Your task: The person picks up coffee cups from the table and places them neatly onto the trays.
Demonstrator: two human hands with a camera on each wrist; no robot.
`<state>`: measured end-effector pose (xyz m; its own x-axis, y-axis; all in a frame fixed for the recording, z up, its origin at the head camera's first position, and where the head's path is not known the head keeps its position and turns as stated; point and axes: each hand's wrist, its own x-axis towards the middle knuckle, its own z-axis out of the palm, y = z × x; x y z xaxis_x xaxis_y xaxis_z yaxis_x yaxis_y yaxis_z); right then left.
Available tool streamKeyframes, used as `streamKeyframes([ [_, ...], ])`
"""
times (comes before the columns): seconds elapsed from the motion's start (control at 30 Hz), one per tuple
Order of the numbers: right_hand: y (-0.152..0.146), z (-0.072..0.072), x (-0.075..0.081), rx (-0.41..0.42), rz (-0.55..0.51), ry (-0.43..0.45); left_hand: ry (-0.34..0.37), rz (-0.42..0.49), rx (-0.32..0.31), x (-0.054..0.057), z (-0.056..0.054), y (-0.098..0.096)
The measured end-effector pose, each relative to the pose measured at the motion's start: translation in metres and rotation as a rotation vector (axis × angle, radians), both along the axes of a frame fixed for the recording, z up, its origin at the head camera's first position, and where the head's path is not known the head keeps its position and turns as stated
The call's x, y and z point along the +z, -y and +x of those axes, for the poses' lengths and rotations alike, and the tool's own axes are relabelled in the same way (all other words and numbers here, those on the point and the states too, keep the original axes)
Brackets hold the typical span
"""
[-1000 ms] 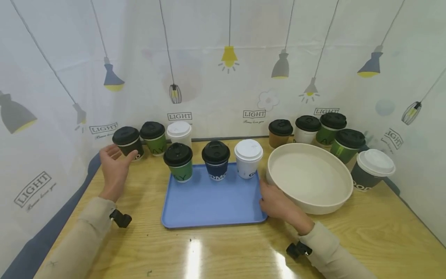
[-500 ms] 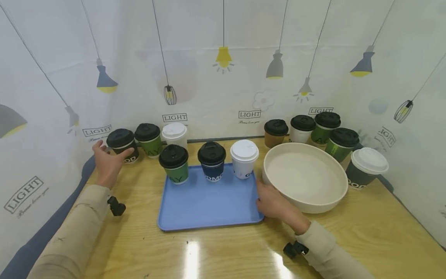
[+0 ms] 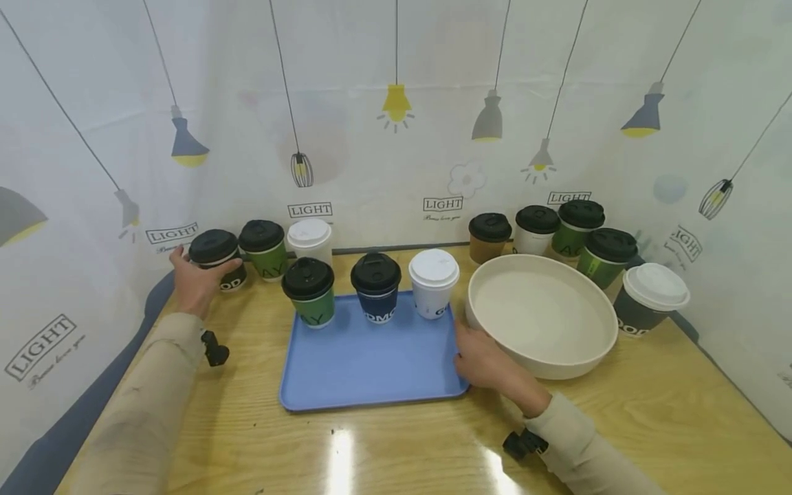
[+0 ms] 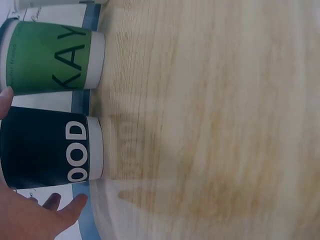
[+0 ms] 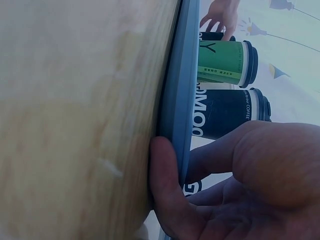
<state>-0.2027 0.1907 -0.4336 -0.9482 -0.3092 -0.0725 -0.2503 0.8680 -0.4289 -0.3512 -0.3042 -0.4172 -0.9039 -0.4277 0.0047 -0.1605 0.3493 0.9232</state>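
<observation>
My left hand (image 3: 194,283) reaches round a dark paper coffee cup (image 4: 42,147) with a black lid at the back left. Its thumb and fingers are spread on either side of the cup, and a gap shows below the cup in the left wrist view. My right hand (image 3: 485,357) pinches the right rim of a blue tray (image 3: 371,371), with one digit against its underside in the right wrist view. Along the tray's far side stand a green cup (image 3: 317,311) and a navy cup (image 3: 379,304), both black-lidded, and a white cup (image 3: 431,297) with a white lid.
Beside the dark cup are a green cup (image 3: 270,263) and a white-lidded cup (image 3: 309,235). A cream round bowl (image 3: 541,309) sits right of the tray, with several lidded cups behind it and a grey white-lidded cup (image 3: 643,309) at its right. A printed curtain closes off the back.
My left hand has come in closer round the dark cup, its thumb now overlapping the cup's front. The head view has shifted slightly. The right hand stays on the tray's rim.
</observation>
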Motion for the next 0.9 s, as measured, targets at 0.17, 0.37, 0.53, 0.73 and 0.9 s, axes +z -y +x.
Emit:
streamKeyframes([
  [0.17,0.0001,0.0015,0.0002,0.005,0.002,-0.004,0.024,-0.033,0.004,-0.0019,-0.0061,0.0025],
  [0.37,0.0002,0.0020,0.0015,0.006,0.008,-0.016,0.032,-0.057,-0.003,-0.0016,-0.0104,0.0024],
  [0.53,0.0014,0.0019,0.0023,0.008,0.011,-0.020,0.041,-0.052,0.012,-0.0014,-0.0102,0.0042],
  [0.73,0.0011,0.0018,0.0016,0.000,0.010,-0.018,0.019,-0.089,0.019,-0.0038,-0.0074,0.0073],
  [0.9,0.0011,0.0019,0.0008,-0.003,0.013,-0.017,0.034,-0.133,0.015,-0.0071,-0.0025,0.0089],
])
